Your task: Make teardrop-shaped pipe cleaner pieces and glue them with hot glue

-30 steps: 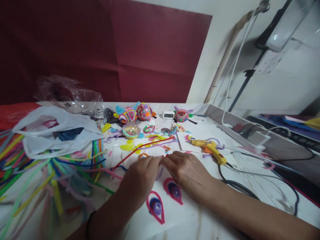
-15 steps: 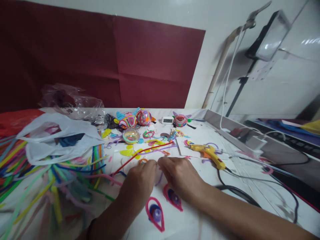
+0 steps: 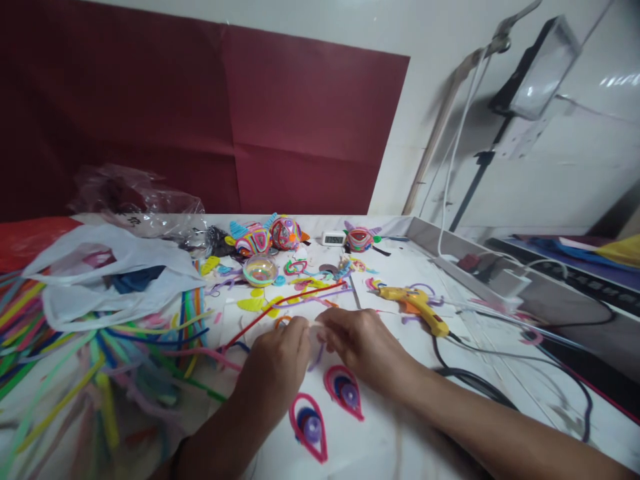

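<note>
I take the yellow glue gun [image 3: 420, 306] as the reference point. The left hand [image 3: 279, 355] and right hand [image 3: 361, 341] are just beside each other, left of the gun and nearer the camera. Both have fingers curled inward and closed; their tips are partly hidden, and I cannot tell what, if anything, is gripped. A thin purple strip [image 3: 317, 358] lies between them.

Nearer than the gun, to its left, I find two pink-outlined teardrop pieces with blue-and-purple centres: the first [image 3: 312, 428] lies closest to me, the second [image 3: 347, 393] beside the right wrist. Left of the gun runs a long bent red stem [image 3: 280, 303]. Farther left lies a spread of multicoloured fuzzy stems [image 3: 103, 360], partly under a white plastic bag [image 3: 115, 267].

Beyond the gun, to its left, I record a clear round bowl [image 3: 260, 269], three multicoloured ball-shaped figures [image 3: 359, 239] and a white digital timer [image 3: 333, 238].
</note>
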The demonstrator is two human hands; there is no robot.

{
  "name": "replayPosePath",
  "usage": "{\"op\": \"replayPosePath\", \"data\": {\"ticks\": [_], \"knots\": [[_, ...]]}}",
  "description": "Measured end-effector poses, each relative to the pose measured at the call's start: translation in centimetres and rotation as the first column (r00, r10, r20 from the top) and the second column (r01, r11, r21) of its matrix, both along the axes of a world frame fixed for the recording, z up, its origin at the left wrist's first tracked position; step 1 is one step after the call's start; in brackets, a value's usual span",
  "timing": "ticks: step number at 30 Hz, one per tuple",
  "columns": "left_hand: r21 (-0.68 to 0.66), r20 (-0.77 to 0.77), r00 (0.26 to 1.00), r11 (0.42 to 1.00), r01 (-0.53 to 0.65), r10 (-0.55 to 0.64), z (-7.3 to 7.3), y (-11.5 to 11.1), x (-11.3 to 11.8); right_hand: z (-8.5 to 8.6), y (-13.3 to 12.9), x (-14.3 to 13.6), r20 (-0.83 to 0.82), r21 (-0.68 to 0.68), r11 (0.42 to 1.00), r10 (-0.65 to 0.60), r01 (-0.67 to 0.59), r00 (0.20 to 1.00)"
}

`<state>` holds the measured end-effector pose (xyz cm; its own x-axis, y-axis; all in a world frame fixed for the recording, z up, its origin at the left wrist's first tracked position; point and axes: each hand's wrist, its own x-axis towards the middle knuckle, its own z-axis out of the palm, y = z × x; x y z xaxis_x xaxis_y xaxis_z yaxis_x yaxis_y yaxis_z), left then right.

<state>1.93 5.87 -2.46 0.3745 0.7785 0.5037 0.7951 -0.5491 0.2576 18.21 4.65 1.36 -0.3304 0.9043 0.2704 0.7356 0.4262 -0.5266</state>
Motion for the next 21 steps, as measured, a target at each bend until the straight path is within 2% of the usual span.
{"op": "replayPosePath", "data": {"ticks": [4,7,9,11,13,15,18,21], "knots": [[-0.055,0.066,0.998,0.998,0.002,0.002,0.2,-0.2,0.1,-0.2,0.0,0.2,-0.174,-0.090,0.995,0.029,-0.045,0.984],[-0.185,0.260,0.965,0.981,0.062,-0.012,0.6,-0.2,0.2,-0.7,0.3,0.4,-0.303,-0.176,0.979,0.045,-0.103,0.952],[-0.356,0.441,0.898,0.918,0.177,-0.002,0.8,0.0,0.3,-0.9,0.6,0.6,-0.383,-0.236,0.960,0.054,-0.154,0.922],[-0.493,0.594,0.803,0.810,0.317,0.048,0.9,0.2,0.3,-0.9,0.9,0.9,-0.444,-0.280,0.943,0.041,-0.182,0.895],[-0.554,0.680,0.725,0.724,0.411,0.109,1.0,0.4,0.4,-0.9,1.0,1.2,-0.482,-0.301,0.936,0.014,-0.181,0.876],[-0.591,0.713,0.683,0.660,0.465,0.157,1.1,0.6,0.4,-0.7,1.0,1.3,-0.504,-0.312,0.935,-0.011,-0.170,0.864],[-0.623,0.738,0.638,0.584,0.520,0.219,1.5,0.5,0.4,-0.5,1.0,1.6,-0.530,-0.343,0.923,-0.037,-0.174,0.847],[-0.637,0.734,0.633,0.569,0.520,0.244,2.1,0.3,0.3,-0.3,1.1,1.9,-0.552,-0.379,0.907,-0.063,-0.183,0.832]]}}
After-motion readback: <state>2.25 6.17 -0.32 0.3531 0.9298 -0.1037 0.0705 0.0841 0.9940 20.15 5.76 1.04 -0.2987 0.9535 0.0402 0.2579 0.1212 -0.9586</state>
